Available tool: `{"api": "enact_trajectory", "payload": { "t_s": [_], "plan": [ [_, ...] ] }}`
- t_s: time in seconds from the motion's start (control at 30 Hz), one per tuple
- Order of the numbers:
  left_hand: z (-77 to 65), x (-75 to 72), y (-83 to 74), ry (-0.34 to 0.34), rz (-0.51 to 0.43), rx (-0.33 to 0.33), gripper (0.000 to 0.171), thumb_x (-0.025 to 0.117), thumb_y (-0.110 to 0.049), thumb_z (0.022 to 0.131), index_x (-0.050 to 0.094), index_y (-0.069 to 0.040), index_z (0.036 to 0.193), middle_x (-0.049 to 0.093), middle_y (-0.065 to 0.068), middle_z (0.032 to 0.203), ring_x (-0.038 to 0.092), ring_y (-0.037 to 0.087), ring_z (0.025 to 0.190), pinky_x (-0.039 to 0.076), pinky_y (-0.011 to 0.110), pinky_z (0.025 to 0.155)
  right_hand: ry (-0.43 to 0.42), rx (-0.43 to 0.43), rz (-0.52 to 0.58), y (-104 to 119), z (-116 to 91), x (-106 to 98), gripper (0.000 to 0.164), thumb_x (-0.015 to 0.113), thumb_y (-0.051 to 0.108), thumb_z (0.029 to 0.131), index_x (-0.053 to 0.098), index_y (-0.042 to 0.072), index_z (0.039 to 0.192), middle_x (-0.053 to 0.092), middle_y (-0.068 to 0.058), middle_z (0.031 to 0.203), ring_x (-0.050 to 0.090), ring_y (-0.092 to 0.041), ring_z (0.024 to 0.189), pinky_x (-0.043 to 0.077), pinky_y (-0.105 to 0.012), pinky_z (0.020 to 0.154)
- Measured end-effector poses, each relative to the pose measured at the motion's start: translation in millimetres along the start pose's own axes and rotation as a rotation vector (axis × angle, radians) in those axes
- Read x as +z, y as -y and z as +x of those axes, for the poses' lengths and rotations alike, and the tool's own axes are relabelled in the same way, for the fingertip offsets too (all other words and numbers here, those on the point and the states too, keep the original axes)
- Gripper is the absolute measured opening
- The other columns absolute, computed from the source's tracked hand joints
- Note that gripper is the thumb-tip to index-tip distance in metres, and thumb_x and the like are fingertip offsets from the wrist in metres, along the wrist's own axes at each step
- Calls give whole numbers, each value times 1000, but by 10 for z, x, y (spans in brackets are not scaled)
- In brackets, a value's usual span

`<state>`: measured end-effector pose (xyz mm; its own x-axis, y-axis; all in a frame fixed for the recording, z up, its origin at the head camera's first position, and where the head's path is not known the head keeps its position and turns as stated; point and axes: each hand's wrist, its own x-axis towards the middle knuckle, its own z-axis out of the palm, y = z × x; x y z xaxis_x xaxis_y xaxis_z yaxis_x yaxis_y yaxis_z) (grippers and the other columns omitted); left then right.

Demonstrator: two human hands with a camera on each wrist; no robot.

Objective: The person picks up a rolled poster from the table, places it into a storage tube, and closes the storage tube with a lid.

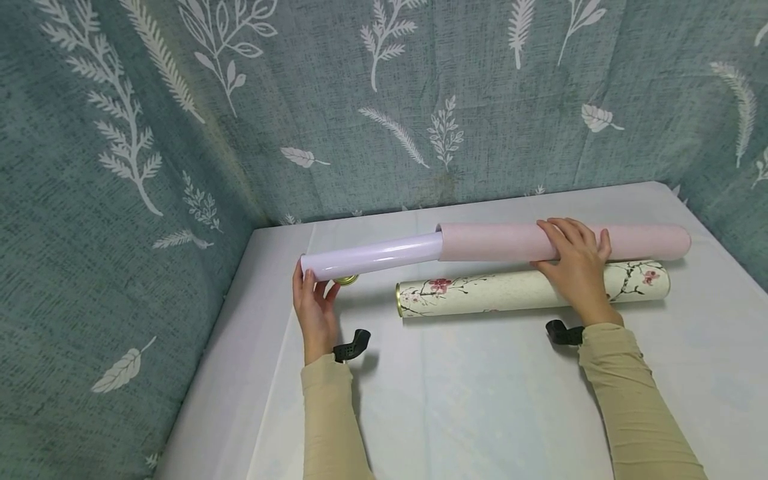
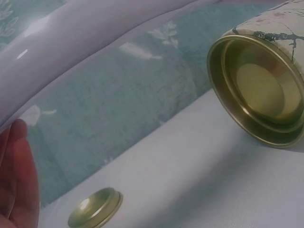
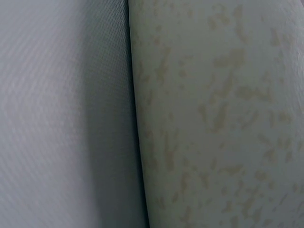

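A glossy white paper roll sticks out of the left end of a pink cardboard tube. My left hand holds the roll's outer end, thumb in front and fingers behind. Over the pink tube lies my right hand, gripping it right of its middle with fingers across the top. A floral cardboard tube rests in front, partly hidden by the right wrist, and its speckled side fills much of the right wrist view. Behind my left fingers, a round gold lid lies on the table.
The white-covered table meets a leaf-patterned teal cloth at the back and left. The floral tube's gold-rimmed end faces left. Black camera mounts stick out from both wrists.
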<state>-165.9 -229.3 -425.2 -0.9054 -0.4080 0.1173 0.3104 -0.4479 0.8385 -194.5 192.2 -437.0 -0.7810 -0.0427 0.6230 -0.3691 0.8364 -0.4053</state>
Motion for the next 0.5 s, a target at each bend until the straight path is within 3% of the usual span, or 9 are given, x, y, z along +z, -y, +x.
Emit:
{"api": "enact_trajectory", "payload": {
  "t_s": [0.3, 0.5],
  "plan": [
    [-3, -4, 5, 44, -3, 5, 44, 51, -29, 91, 41, -23, 133, 43, 12, 126, 51, 26, 104, 39, 46, 90, 14, 7, 2, 10, -6, -7, 71, 82, 15, 61, 51, 18, 125, 46, -5, 128, 30, -26, 123, -3, -57, 100],
    [1, 0, 7, 60, -20, 2, 42, 52, -28, 91, 43, -24, 132, 43, 12, 127, 52, 26, 104, 44, 40, 85, -7, -10, -6, 7, -3, -3, 72, 83, 14, 59, 52, 17, 124, 46, -5, 128, 31, -26, 123, -3, -57, 100]
  ]
}}
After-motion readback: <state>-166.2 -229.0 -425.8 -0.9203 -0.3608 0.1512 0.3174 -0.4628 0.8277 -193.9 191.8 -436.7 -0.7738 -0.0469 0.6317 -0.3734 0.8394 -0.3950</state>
